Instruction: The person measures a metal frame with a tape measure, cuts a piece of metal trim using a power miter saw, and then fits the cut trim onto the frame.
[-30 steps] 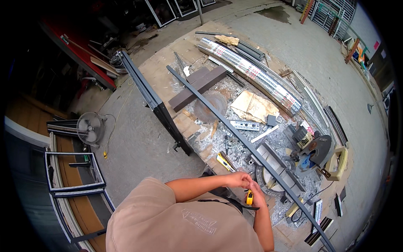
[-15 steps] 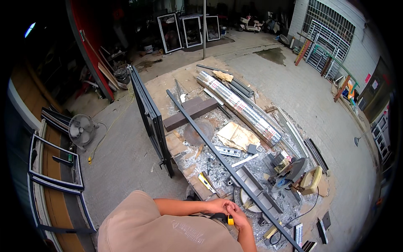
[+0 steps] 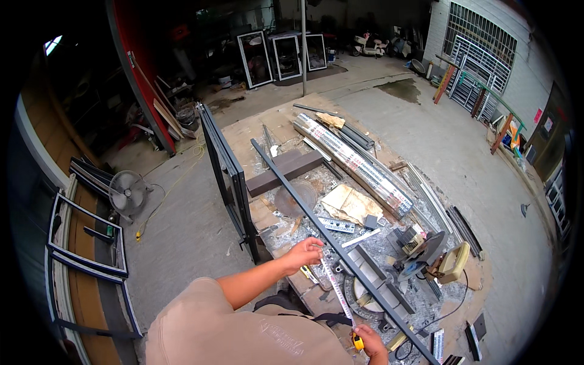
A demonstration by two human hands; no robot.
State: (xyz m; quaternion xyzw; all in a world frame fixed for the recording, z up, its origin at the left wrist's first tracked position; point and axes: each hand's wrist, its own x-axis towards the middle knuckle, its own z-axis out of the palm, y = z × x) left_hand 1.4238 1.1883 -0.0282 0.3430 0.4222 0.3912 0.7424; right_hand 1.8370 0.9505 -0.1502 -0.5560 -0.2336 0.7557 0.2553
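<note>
A yellow-and-black tape measure (image 3: 358,342) sits in my right hand (image 3: 372,344), whose fingers are closed round its case, low in the picture. Its white blade (image 3: 336,291) is pulled out and runs up and left to my left hand (image 3: 302,254), which pinches the free end. Just right of the blade, a long dark metal bar (image 3: 310,216) lies slantwise over the workbench. The bar crosses a cut-off saw (image 3: 420,258) with a round disc and a grey fence. A yellow-handled utility knife (image 3: 309,275) lies below my left hand, partly hidden.
Brown blocks (image 3: 286,170) lie under the bar's far part. Wrapped profiles (image 3: 356,164) and a crumpled paper sheet (image 3: 350,204) rest on the scrap-strewn bench (image 3: 243,131). A dark frame (image 3: 228,179) stands upright at its left edge. A fan (image 3: 128,192) stands on the floor.
My hands were together at the tape measure and have moved apart. The left went up and forward with the blade's end; the right went down and right with the case, drawing the blade out.
</note>
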